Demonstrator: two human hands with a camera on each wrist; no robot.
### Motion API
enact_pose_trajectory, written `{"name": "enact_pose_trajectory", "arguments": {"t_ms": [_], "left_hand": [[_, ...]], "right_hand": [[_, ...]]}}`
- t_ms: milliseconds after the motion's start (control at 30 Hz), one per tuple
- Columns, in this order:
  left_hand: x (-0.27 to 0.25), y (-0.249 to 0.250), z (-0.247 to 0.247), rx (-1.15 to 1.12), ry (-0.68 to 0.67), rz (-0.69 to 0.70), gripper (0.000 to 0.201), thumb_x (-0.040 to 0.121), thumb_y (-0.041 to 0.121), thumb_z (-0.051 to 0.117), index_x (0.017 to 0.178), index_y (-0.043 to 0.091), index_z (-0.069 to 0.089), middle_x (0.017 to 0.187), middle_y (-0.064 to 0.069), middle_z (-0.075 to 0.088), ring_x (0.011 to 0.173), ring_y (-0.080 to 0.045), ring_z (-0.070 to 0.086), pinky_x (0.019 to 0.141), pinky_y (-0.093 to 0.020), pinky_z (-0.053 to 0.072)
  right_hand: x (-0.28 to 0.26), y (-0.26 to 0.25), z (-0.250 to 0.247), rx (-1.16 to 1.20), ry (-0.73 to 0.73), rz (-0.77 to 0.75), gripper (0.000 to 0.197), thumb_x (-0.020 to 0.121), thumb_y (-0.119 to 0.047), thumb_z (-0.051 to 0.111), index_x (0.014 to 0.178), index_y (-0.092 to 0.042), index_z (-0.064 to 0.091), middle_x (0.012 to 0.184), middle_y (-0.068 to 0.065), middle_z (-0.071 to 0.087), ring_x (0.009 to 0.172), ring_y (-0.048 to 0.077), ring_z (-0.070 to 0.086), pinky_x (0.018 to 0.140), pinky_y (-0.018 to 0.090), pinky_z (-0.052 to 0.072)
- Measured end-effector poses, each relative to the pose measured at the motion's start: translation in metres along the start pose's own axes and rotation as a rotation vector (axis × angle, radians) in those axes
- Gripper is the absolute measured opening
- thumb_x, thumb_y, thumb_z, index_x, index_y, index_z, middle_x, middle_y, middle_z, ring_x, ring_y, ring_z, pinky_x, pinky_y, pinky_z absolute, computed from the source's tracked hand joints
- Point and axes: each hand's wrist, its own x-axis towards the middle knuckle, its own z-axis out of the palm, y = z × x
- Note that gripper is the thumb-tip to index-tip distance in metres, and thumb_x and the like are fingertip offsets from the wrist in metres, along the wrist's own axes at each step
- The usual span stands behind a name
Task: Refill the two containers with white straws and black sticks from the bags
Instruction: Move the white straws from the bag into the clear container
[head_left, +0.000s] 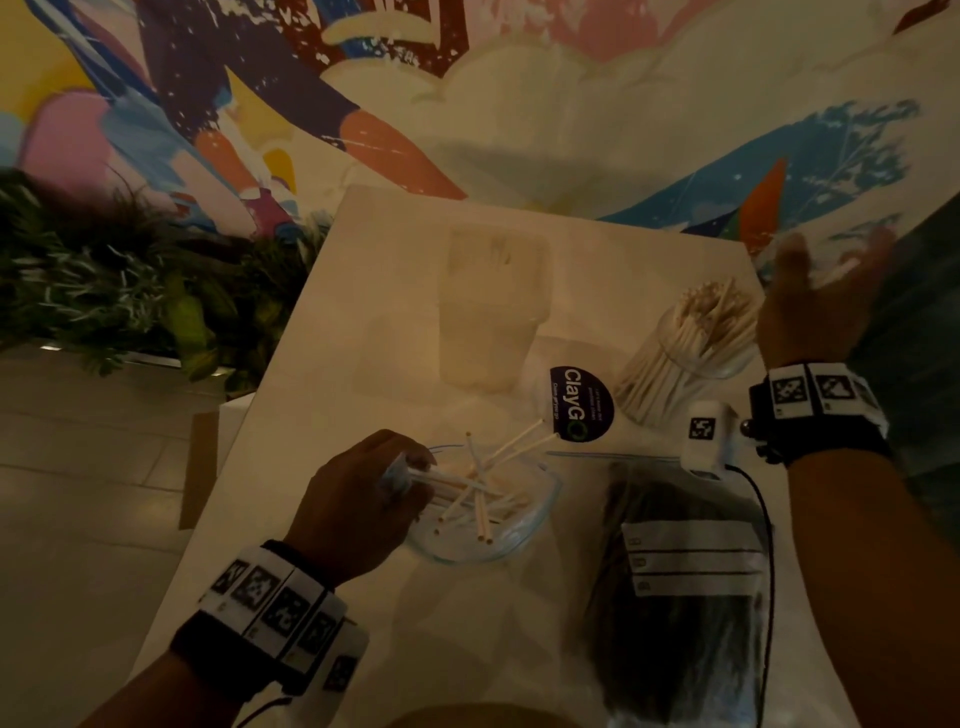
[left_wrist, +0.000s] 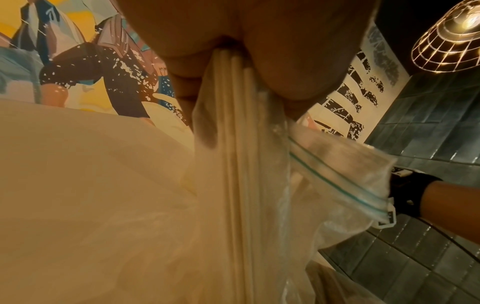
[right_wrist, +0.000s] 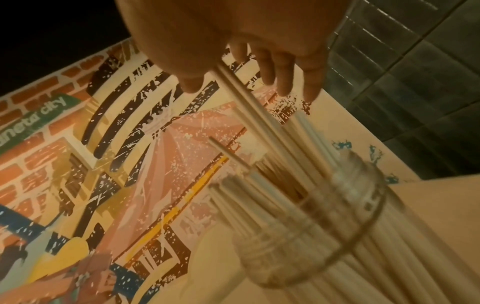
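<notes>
My left hand grips the closed end of a clear zip bag lying on the white table; several white straws spill out of its mouth. In the left wrist view the fingers squeeze the straws through the plastic. My right hand hovers palm-up over a glass jar packed with white straws. Its fingers are straight, and a few straws slant from them down to the jar. A zip bag of black sticks lies under my right wrist.
A tall frosted container stands at the back middle of the table, with a dark round ClayGo sticker in front of it. Green plants line the table's left side, below a painted wall. A wire lamp hangs overhead.
</notes>
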Motion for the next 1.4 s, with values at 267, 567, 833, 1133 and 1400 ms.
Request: {"name": "enact_pose_trajectory", "arguments": {"t_ms": [267,567,833,1133,1400], "left_hand": [[0.001,0.002,-0.001,-0.003,0.003,-0.020,0.019,0.076,0.031,0.062,0.092,0.035,0.051,0.088,0.010,0.060,0.070,-0.018,0.061,0.057,-0.036,0.054],[0.000,0.000,0.001,0.010,-0.006,-0.031,0.023,0.074,0.026,0.065,0.090,0.035,0.053,0.088,0.013,0.058,0.071,-0.015,0.061,0.056,-0.030,0.052],[0.001,0.001,0.002,0.016,-0.018,-0.054,0.021,0.074,0.028,0.064,0.090,0.037,0.054,0.090,0.019,0.056,0.071,-0.013,0.060,0.057,-0.035,0.055],[0.002,0.006,-0.005,-0.177,0.056,-0.125,0.060,0.066,0.052,0.064,0.121,0.037,0.047,0.121,0.016,0.054,0.100,-0.004,0.056,0.082,-0.030,0.052],[-0.010,0.000,-0.009,-0.259,-0.123,-0.159,0.116,0.042,0.056,0.083,0.135,0.059,0.014,0.143,0.028,0.024,0.129,0.003,0.032,0.098,-0.020,0.036]], "right_hand": [[-0.005,0.006,0.007,-0.507,-0.364,0.010,0.049,0.097,-0.047,0.025,0.134,-0.022,0.046,0.152,0.015,0.026,0.137,0.036,0.029,0.110,0.048,0.027],[-0.019,-0.016,0.020,-0.505,-0.271,-0.211,0.055,0.098,-0.049,0.018,0.146,-0.024,0.028,0.155,0.020,0.019,0.140,0.039,0.023,0.111,0.056,0.023],[-0.024,-0.020,0.018,-0.695,-0.485,-0.130,0.054,0.099,-0.048,0.027,0.144,-0.019,0.032,0.156,0.015,0.018,0.142,0.037,0.016,0.111,0.061,0.012],[-0.138,-0.066,-0.020,0.022,-0.999,0.103,0.071,0.079,0.002,0.065,0.139,-0.024,0.039,0.123,0.004,0.061,0.110,0.018,0.059,0.094,0.037,0.050],[-0.173,-0.042,-0.018,-0.268,-1.311,0.008,0.076,0.082,-0.017,0.067,0.147,-0.027,0.029,0.153,-0.003,0.031,0.138,0.019,0.032,0.111,0.032,0.032]]}}
